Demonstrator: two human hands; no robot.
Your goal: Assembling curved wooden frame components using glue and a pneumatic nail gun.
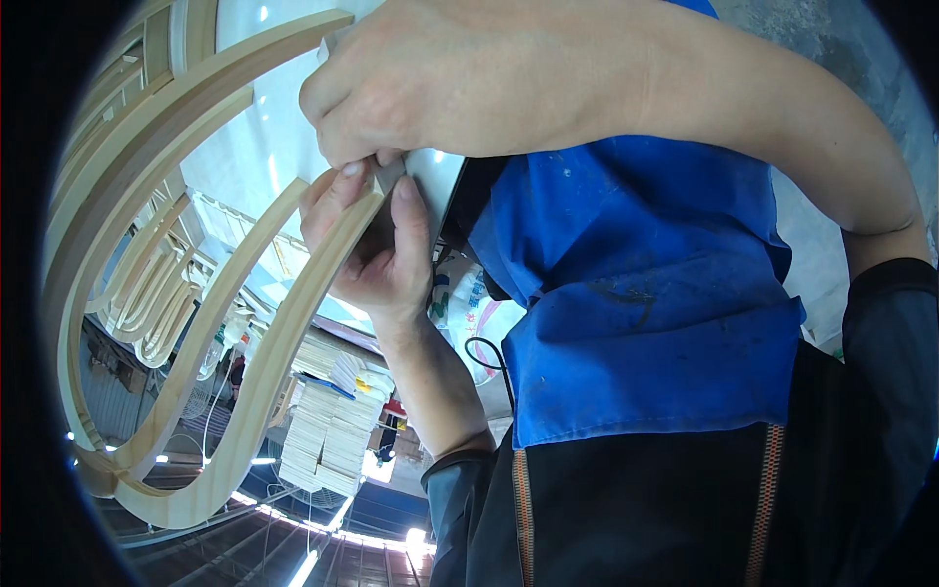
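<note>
Two bare hands in close together, near the upper middle of the view, at the end of a pale wooden U-shaped strip (256,401). Left hand (386,279) comes up from below, clamped on the strip near its end: thumb on the right side, fingers on the left, reaching in between the U's two arms. Right hand (381,88) crosses in from the right just above it, back of hand up, fingers curled down, tips at or just beside the left fingers. Can't tell whether the right is closed on anything. Small grey flat piece (391,176) shows between the hands, mostly covered.

U strip runs down-left from the hands, bend at lower left. Larger pale wooden curved strip (117,161) sweeps around outside it; the two meet or overlap near the bend. Glossy white counter (284,127) behind and under the hands.

Person wears a stained blue apron (646,293) over a black jacket (655,499) with orange-toothed zips. White sack (499,318) with pink print just right of the left wrist. Background: more pale U-shaped wooden pieces (174,318) grouped at left, stack of pale strips (328,440) lower down, dark roof with lit tubes (305,567) along the bottom edge, grey floor (822,49) upper right.
</note>
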